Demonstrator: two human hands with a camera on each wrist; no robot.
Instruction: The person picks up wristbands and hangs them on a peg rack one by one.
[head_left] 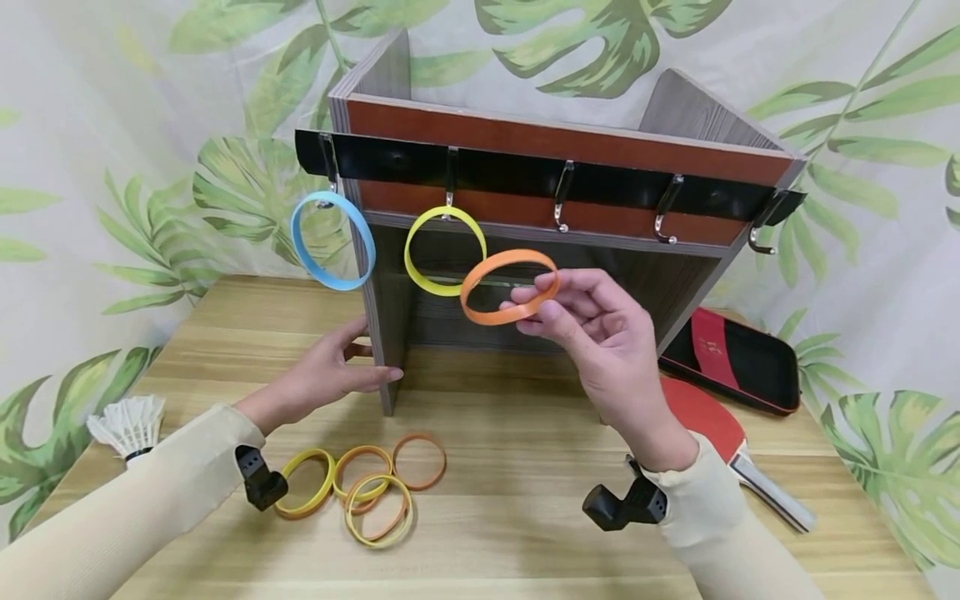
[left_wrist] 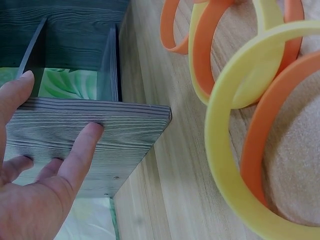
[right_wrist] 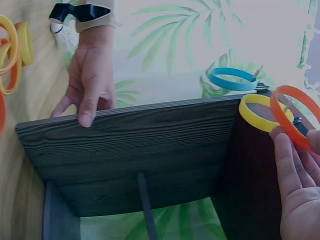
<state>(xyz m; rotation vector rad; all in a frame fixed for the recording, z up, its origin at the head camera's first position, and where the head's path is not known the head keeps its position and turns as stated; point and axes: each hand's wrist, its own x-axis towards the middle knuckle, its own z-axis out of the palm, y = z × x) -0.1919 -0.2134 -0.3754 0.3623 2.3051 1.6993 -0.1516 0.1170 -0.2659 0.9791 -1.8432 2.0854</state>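
Between thumb and fingers, my right hand [head_left: 611, 333] pinches an orange wristband [head_left: 480, 310] in front of the hook rail. A blue wristband [head_left: 297, 242] hangs from the leftmost hook, and a yellow wristband [head_left: 411, 262] from the second one; the orange band overlaps the yellow one's lower edge in the head view. The other three hooks [head_left: 561, 200] carry no band. My left hand [head_left: 322, 375] rests on the left side panel [left_wrist: 135, 112] of the grey wooden shelf, thumb at its front edge and fingers on the outer face.
Several yellow and orange wristbands [head_left: 378, 546] lie on the wooden table [head_left: 510, 500] in front of the shelf. A shuttlecock [head_left: 131, 425] is at the left. To the right lie a red paddle [head_left: 705, 417] and a black-and-red case [head_left: 757, 367].
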